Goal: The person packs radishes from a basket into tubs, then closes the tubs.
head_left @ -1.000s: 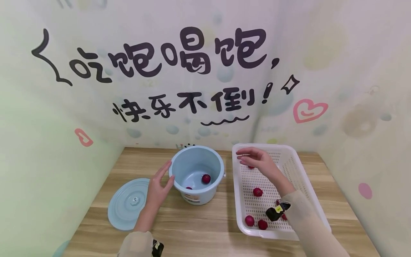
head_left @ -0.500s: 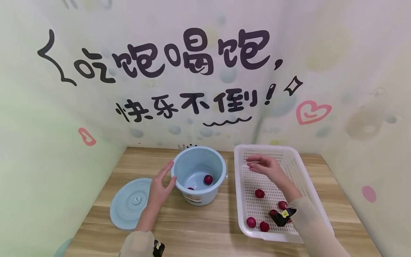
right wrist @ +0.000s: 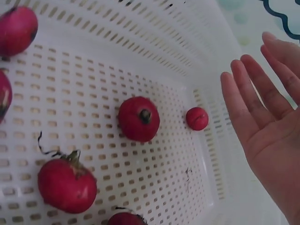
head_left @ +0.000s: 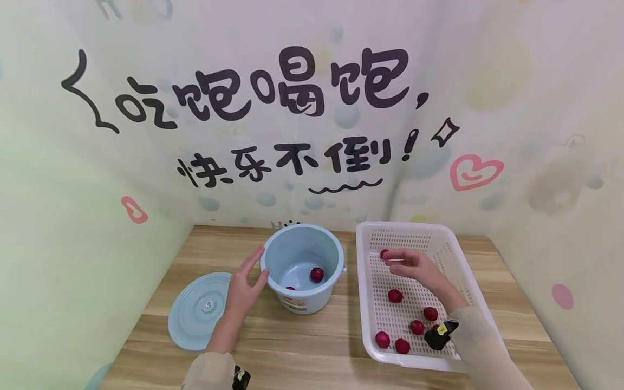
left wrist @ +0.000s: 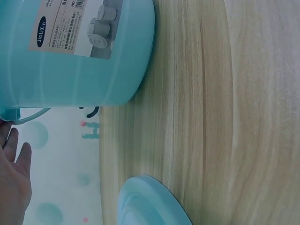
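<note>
Left of the round, light-blue plastic bucket on the wood-grain desk, we see a flat, round, light-blue plastic lid. Between them is the left hand, fingers extended and gripping nothing, fingertips at the bucket's left rim. Inside the bucket we make out one round, dark-red radish and part of another. Its printed paper label reads "JiaLiXin"; on the wall behind and above the bucket, black lettering says "吃饱喝饱,快乐不倒!".

Right of the bucket stands a rectangular, white plastic perforated tray holding several more round red radishes. The far-end radish lies just beyond the fingertips of the right hand, on the hand's bucket side; being nearly round, it shows us no clear long axis. That hand is the nearer one, its fingers loosely bent, palm bare.
</note>
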Available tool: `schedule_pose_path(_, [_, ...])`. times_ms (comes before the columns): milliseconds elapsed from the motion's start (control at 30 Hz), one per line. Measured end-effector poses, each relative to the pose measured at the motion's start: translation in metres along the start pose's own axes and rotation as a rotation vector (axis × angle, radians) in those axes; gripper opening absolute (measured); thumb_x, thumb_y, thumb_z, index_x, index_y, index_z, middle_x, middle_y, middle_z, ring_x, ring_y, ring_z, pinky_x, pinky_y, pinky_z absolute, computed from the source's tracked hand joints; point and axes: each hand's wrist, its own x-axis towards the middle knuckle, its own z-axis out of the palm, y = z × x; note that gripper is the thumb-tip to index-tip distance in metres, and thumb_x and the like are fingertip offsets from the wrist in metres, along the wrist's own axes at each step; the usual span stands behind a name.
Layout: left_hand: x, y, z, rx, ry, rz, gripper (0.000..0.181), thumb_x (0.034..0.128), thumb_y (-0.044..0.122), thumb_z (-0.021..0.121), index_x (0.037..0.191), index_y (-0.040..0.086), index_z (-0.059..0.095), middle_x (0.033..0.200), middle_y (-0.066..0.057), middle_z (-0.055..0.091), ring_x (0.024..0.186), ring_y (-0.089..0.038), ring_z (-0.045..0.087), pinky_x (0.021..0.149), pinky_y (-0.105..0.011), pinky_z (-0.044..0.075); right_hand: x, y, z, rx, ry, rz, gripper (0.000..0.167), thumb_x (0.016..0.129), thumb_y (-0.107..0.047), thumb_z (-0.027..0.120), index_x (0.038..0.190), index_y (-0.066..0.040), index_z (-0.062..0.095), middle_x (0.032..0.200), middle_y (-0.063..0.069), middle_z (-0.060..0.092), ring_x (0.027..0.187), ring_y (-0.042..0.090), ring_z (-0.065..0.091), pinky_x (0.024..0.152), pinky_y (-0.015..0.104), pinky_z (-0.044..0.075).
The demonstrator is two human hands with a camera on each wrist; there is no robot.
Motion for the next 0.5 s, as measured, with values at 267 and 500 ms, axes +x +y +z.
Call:
schedule_pose_path(267, [0.001,0.001,0.000,0.006,-0.005,-0.011,0.051,0.0895,0.010,0.071,0.139,0.004,0.058,0.144,-0.015,0.057,0.135,-0.033,0.054,0.113,-0.049,0.043,-0.010,0.017,-0.006,-0.058,-0.108,0.145,0.044,0.096,-0.019,0.065,0.136,-0.003,0.057,0.142,0.027,0.055,0.128,0.045,0.056,0.101,0.045,0.055])
schedule_pose_path(500, [0.001,0.000,-0.001,0.018,0.001,-0.001,0.051,0.0891,0.009,0.071,0.138,0.004,0.058,0.143,-0.014,0.058,0.134,-0.033,0.055,0.112,-0.048,0.044,-0.018,0.031,-0.010,-0.034,-0.232,0.184,0.051,0.096,-0.018,0.064,0.137,0.008,0.051,0.140,0.033,0.053,0.117,0.019,0.066,0.096,0.030,0.055])
